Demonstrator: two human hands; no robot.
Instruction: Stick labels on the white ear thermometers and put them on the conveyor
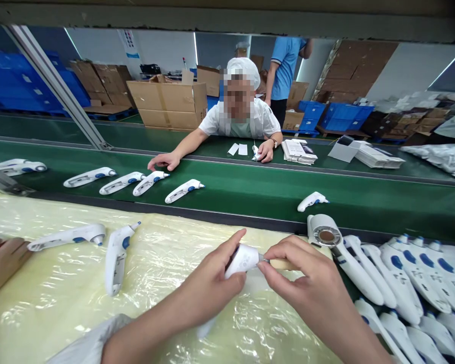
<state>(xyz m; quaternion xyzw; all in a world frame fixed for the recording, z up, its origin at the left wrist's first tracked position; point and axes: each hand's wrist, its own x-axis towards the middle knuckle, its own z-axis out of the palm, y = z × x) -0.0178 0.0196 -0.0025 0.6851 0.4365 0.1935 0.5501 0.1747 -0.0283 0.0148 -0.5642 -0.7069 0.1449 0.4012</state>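
My left hand (216, 283) is closed around a white handheld device (242, 260) shaped like an ear thermometer, its narrow tip pointing right. At that tip, the thumb and fingers of my right hand (298, 270) pinch a slim tool with a beige, wood-like handle (282, 264); its working end is hidden by the fingers. To the left, a similar device with an open compartment (116, 263) lies on the yellowish plastic sheet (155, 308). Beside it lies another white device (72, 236).
A green conveyor (242, 194) carries several such devices beyond the sheet. More are packed together (413, 275) at the right, near a device with a round open head (326, 234). Another person's hand (165, 162) reaches over the conveyor; someone else's hand (5, 263) is at far left.
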